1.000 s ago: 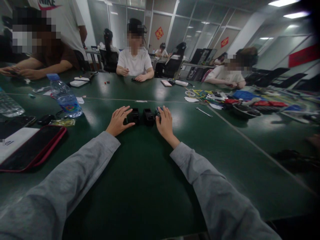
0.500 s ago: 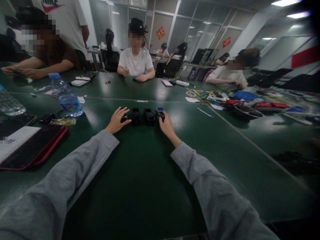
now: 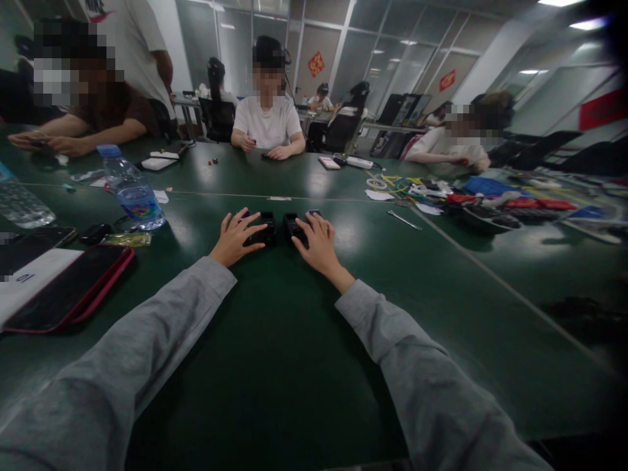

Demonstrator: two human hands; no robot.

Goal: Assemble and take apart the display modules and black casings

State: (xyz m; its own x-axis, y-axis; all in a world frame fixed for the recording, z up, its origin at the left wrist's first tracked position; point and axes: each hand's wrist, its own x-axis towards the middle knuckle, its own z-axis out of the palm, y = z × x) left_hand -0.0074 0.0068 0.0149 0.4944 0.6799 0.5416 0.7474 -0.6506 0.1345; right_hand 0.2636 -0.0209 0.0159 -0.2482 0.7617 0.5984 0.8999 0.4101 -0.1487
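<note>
Small black boxy devices stand in a row on the green table, seen in the head view. My left hand (image 3: 236, 239) is open, its fingers spread over the left end of the row and reaching the left black device (image 3: 267, 230). Whatever lies under that palm is mostly hidden. Over the right end is my right hand (image 3: 318, 243), also open, with its fingertips at the right black device (image 3: 290, 222). Behind its fingers only the top edge of a device with a bluish screen (image 3: 314, 212) shows. Between the two middle devices there is a narrow gap.
Left of my arm stand a water bottle (image 3: 131, 190) and a red-cased tablet or phone (image 3: 73, 288). A wrench (image 3: 404, 220) lies to the right, before a heap of cables and bags (image 3: 490, 196). Across the table (image 3: 265, 366) sit several people.
My right hand has let go of the screened device and spread leftward over the row. My left hand has shifted right, its fingers now over the left device.
</note>
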